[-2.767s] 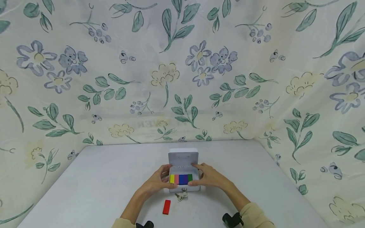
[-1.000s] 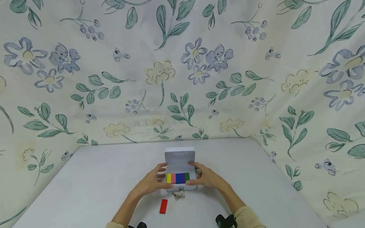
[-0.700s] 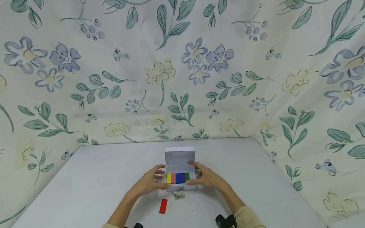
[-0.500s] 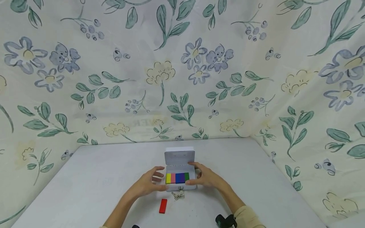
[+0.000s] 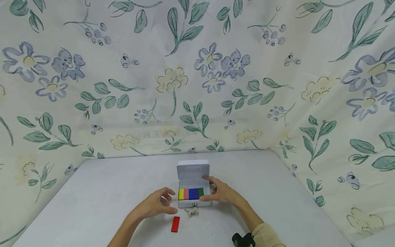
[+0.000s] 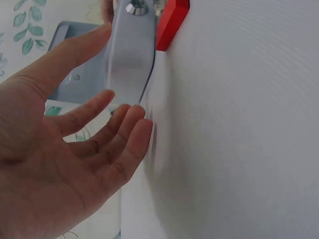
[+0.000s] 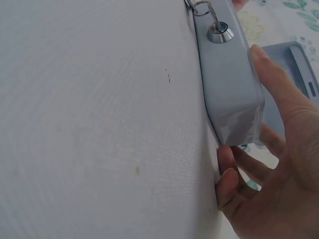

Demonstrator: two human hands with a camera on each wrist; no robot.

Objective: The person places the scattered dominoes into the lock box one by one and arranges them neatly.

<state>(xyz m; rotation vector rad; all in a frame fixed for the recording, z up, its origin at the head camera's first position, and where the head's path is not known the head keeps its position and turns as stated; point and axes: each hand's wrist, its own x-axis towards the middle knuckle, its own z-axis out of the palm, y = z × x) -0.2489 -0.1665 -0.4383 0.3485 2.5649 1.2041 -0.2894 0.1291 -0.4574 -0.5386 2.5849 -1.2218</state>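
Observation:
A small white metal cash box (image 5: pixel 185 204) stands on the table with its lid (image 5: pixel 193 171) raised. Inside it, a row of coloured blocks (image 5: pixel 193 193) runs from yellow through pink, blue and purple to green. My right hand (image 5: pixel 224 192) grips the box's right end, thumb on the front rim, fingers around the side and back. My left hand (image 5: pixel 154 203) hovers just left of the box, fingers loosely bent, holding nothing. A red block (image 5: pixel 175 224) lies on the table in front. Keys (image 5: pixel 192 212) hang from the lock (image 7: pixel 221 33) on the box's front.
A white table (image 5: pixel 123 181) carries everything. Floral cloth (image 5: pixel 139 103) hangs behind and along the sides. A black wrist camera (image 5: pixel 243 239) sits on the right forearm by a beige sleeve (image 5: pixel 266 235).
My left hand has let go of the box's left side and moved left and toward me. My right hand keeps its grip on the box. The view has shifted slightly.

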